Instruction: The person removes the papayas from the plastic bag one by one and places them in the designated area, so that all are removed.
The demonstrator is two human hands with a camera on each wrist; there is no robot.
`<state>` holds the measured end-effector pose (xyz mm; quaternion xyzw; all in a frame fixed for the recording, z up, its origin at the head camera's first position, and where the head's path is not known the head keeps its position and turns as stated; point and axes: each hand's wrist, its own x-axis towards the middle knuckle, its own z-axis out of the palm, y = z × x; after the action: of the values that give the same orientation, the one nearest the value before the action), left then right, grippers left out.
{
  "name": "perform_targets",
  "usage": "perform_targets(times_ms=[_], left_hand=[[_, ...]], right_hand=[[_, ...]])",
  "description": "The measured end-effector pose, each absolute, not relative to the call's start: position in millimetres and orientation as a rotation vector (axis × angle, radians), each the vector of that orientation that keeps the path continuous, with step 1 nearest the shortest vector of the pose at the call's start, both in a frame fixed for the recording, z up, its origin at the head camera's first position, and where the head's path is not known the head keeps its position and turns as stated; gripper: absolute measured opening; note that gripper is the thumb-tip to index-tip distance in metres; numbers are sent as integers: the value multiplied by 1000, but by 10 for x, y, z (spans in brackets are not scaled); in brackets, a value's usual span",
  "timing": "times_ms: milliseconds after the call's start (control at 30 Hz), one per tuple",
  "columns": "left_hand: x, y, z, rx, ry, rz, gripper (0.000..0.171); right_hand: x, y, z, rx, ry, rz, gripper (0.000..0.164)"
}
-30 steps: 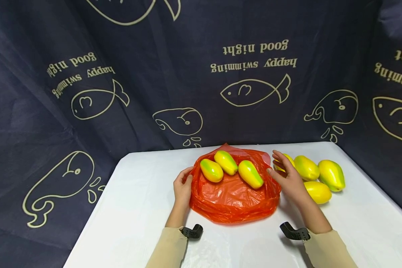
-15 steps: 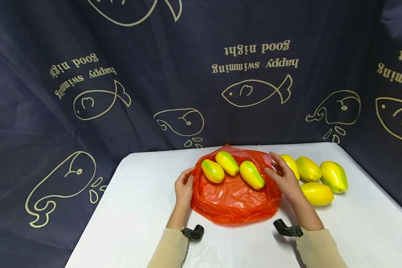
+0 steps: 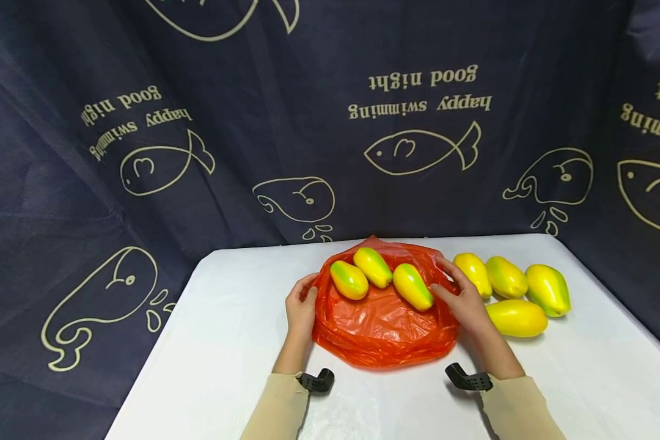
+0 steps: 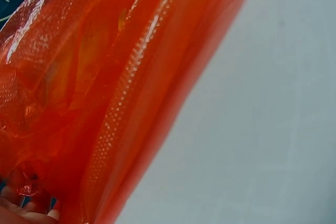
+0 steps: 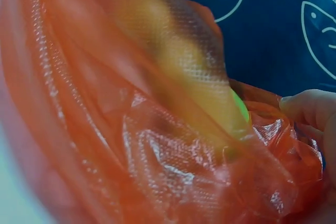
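A red plastic bag [image 3: 379, 321] lies spread on the white table with its mouth facing up. Inside it rest three yellow-green papayas [image 3: 349, 280], close to the far side. My left hand [image 3: 301, 310] grips the bag's left rim; in the left wrist view only some fingertips [image 4: 31, 214] show beside the red film. At the right rim, my right hand [image 3: 469, 307] holds the film between thumb and fingers. The right wrist view shows that thumb [image 5: 307, 106] at the bag's edge, with a papaya blurred behind the plastic.
Several more papayas [image 3: 507, 277] lie on the white table [image 3: 225, 342] to the right of my right hand. One papaya [image 3: 517, 318] is close to that forearm. A dark curtain [image 3: 308, 110] with fish drawings hangs behind the table.
My right hand has moved a little left and inward along the bag's right rim, uncovering more of the papayas beside it. My left hand and the papayas in the bag stay put.
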<state>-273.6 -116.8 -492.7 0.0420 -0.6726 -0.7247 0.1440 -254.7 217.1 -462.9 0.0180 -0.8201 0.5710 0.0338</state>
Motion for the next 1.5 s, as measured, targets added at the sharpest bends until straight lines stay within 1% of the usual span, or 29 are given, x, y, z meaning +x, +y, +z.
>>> perform_targets(times_ms=[367,733,833,967,1133,1500], left_hand=[[-2705,-1201,-4926,126,-1994,-2007,32],[-2692,-1067,-4709,-77,-2091,-1733,37],[-2669,-1040,-4628,-146,-2137,-1647,37],[-2606,-1003,-4450,-245,-2171,-1589,37],[-2652,-979,-4341,-324,-2227,-1528,40],[-2745,-790,-4229,-454,-2373,-1472,41]], right_hand=[[-2528,2120,-4652,-69,-2442,1891,56],[-2520,2160,-4597,-89,-2465,1818,53],[-2511,2162,-4608,-79,-2462,1828,54],[-2525,2168,-4633,-34,-2477,1832,60],[-2554,2160,-4651,17,-2470,1851,65],[-2514,2163,-4616,-30,-2409,1874,63]])
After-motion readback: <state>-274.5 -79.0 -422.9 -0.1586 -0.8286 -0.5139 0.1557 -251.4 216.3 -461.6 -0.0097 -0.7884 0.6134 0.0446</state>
